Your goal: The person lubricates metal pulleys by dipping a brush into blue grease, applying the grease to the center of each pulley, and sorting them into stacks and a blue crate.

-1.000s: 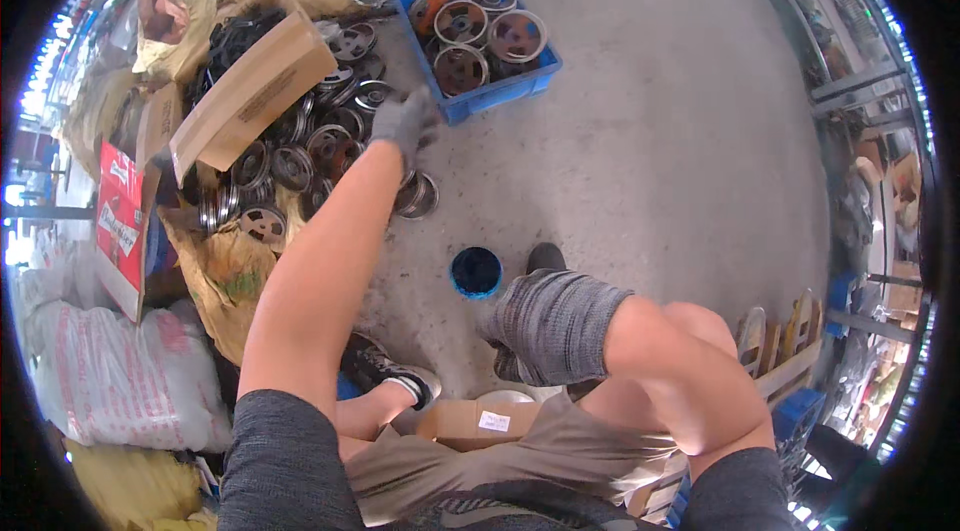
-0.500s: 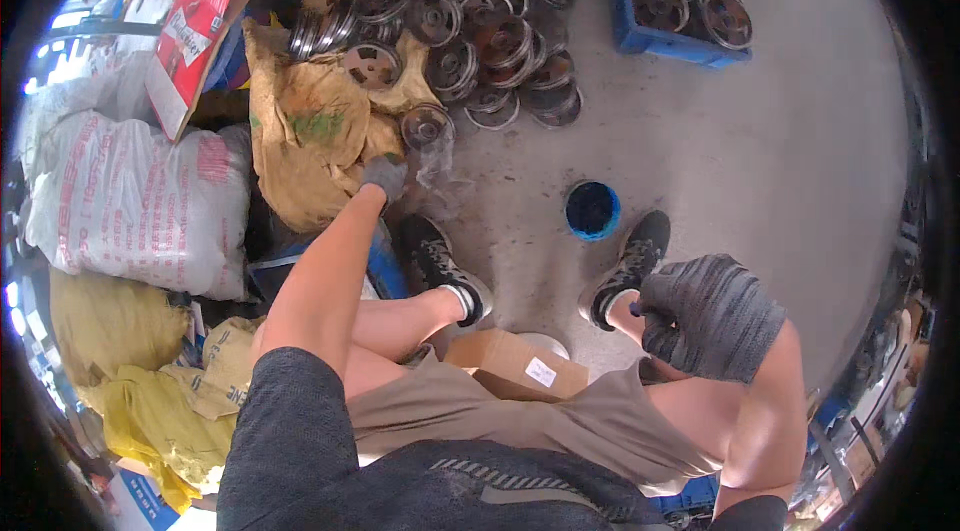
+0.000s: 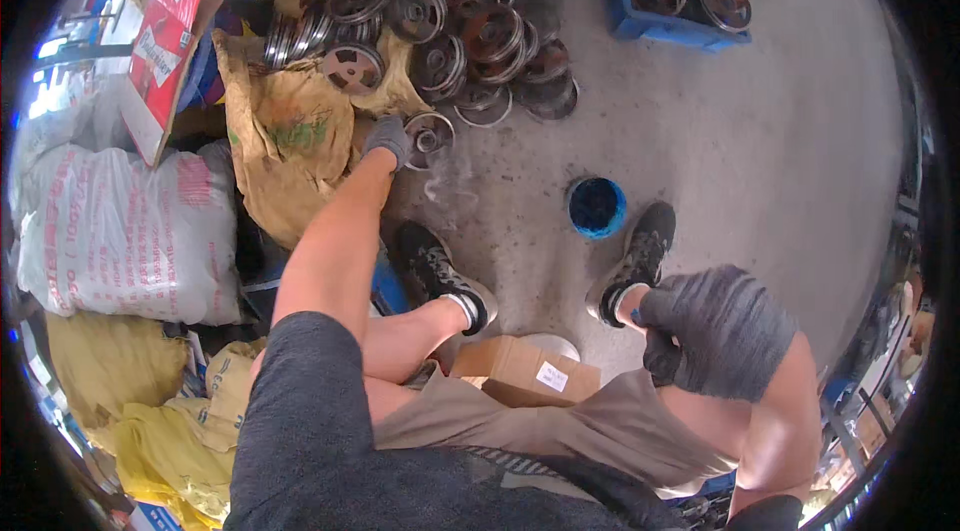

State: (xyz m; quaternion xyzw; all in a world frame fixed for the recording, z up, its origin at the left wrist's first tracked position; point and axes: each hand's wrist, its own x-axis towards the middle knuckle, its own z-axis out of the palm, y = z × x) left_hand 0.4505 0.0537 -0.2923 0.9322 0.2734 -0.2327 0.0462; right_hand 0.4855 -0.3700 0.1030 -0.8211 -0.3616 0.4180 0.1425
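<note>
My left hand (image 3: 388,139), in a grey knit glove, reaches forward to the near edge of a heap of metal pulley wheels. Its fingers are closed at the left rim of the nearest pulley wheel (image 3: 430,141), which is tilted up from the floor. My right hand (image 3: 712,333), gloved the same way, is curled above my right knee. A tiny dark blue bit shows at its fingertips; what it holds, if anything, is hidden. Beyond the left hand lies the heap of dark, partly rusty pulley wheels (image 3: 492,31), beside a crumpled tan sack (image 3: 290,121).
A blue crate (image 3: 680,35) of wheels stands far right. A round blue container (image 3: 597,207) sits between my shoes. A cardboard box (image 3: 500,371) is between my legs. White sack (image 3: 130,231), yellow sacks (image 3: 165,441) and a red carton (image 3: 165,46) crowd the left.
My left hand has moved forward to the nearest wheel's rim, and that wheel has shifted slightly nearer and tipped. My right hand stays curled above the knee. The view has shifted a little.
</note>
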